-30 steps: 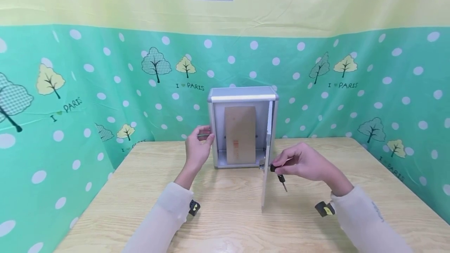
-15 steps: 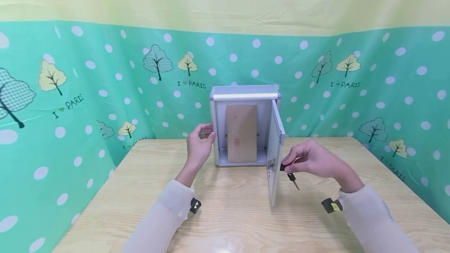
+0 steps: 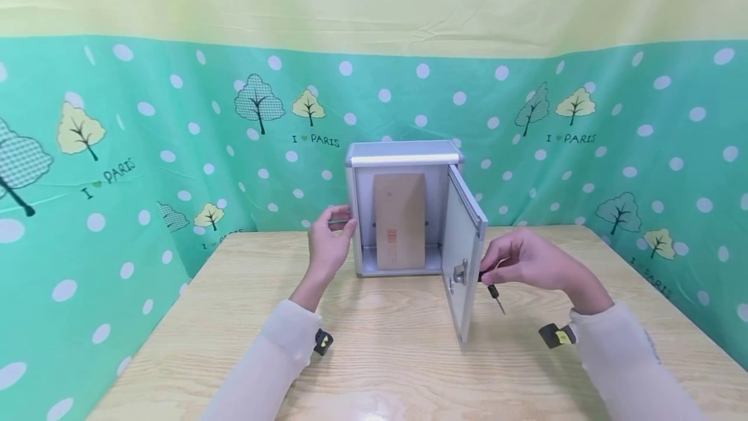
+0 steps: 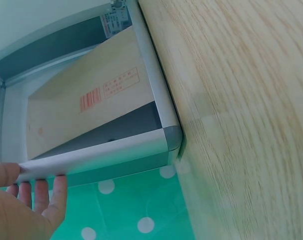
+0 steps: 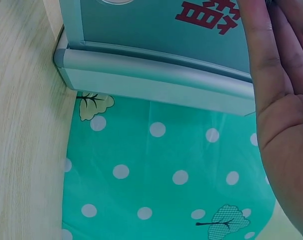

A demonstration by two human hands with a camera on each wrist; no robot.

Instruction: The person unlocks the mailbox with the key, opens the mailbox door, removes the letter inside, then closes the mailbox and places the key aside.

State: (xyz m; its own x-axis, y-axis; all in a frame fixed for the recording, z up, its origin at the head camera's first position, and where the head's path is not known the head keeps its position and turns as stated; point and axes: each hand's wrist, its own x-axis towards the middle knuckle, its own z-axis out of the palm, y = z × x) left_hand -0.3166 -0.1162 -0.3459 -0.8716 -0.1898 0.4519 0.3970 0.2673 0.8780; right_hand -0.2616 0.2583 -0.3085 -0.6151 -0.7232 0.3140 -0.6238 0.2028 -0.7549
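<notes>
A silver metal lockbox [image 3: 403, 153] stands upright on the table, its front uncovered. Inside leans a brown paper envelope [image 3: 400, 223] with red print, seen closer in the left wrist view. My left hand [image 3: 330, 245] holds the box's left side, thumb on the front frame and fingers along the outer wall. The hinged door [image 3: 464, 249] juts toward me from the box's right side, with a lock [image 3: 460, 273] on its inner face. At the door's outer face my right hand [image 3: 528, 265] pinches the black head of a key, while a second key [image 3: 497, 297] dangles below.
A light wood-grain table [image 3: 374, 356] lies under everything. Green dotted fabric [image 3: 315, 180] hangs close behind the box and along both sides. Each wrist wears a black camera, the right one [image 3: 555, 336] just above the tabletop.
My right hand has swung the door further round to the right, so more of its inner face and lock shows. The left hand stays on the box's side, and the envelope has not moved.
</notes>
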